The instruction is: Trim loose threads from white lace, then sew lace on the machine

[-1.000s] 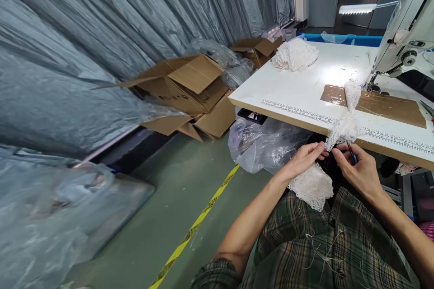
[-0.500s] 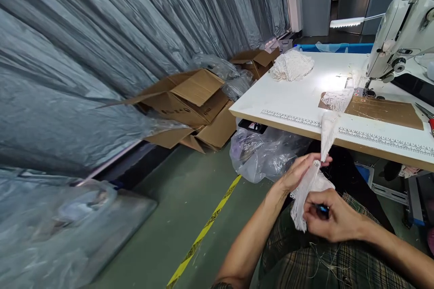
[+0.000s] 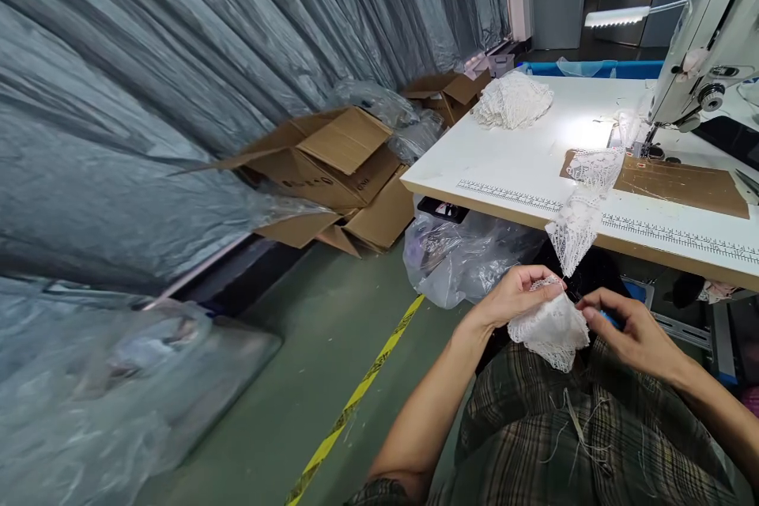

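Note:
My left hand [image 3: 519, 296] is closed on a piece of white lace fabric [image 3: 549, 332], pinching its upper edge above my lap. Close to the lace's right side, my right hand [image 3: 632, 328] is curled around a small blue tool [image 3: 610, 320], mostly hidden by the fingers. Another strip of white lace [image 3: 575, 225] hangs over the table's front edge, its pointed lower end just above the held piece. That strip runs back towards the needle area of the sewing machine [image 3: 681, 55].
A pile of white lace [image 3: 515, 99] lies on the white sewing table [image 3: 439, 166]. Brown card [image 3: 681, 186] sits below the needle. Open cardboard boxes [image 3: 344, 150] and a plastic bag [image 3: 439, 269] are on the floor to the left. Loose threads [image 3: 575, 427] cling to my plaid clothing.
My right hand has moved up and right, away from the lower lace. The held lace now spreads wider beneath my left hand, and the hanging strip has fanned out.

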Demonstrator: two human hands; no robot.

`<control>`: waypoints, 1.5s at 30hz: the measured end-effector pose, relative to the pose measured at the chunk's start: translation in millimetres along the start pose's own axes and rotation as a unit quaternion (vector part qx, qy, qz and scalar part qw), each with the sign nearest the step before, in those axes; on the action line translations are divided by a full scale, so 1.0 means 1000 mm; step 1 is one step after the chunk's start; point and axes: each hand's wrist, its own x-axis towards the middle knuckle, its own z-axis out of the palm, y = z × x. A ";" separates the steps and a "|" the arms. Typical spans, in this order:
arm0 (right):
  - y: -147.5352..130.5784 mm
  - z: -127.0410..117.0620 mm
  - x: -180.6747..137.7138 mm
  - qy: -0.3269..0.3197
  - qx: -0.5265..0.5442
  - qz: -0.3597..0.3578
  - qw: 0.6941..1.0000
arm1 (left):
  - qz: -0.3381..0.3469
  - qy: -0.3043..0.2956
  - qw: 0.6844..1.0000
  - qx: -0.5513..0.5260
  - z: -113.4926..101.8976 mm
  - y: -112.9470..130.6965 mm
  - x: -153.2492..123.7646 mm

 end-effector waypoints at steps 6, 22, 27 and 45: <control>0.014 0.003 0.020 0.035 -0.022 0.044 0.998 | 0.010 0.006 0.999 0.031 0.002 0.001 0.002; 0.011 0.014 0.031 0.057 -0.015 0.027 0.998 | 0.012 0.029 0.999 0.014 0.011 0.006 0.003; 0.011 0.015 0.031 0.082 0.010 0.044 0.996 | 0.002 0.031 0.999 0.011 0.011 0.004 0.002; 0.057 0.014 -0.008 0.055 -0.122 0.138 0.981 | -0.064 0.090 0.908 0.405 -0.026 -0.071 0.006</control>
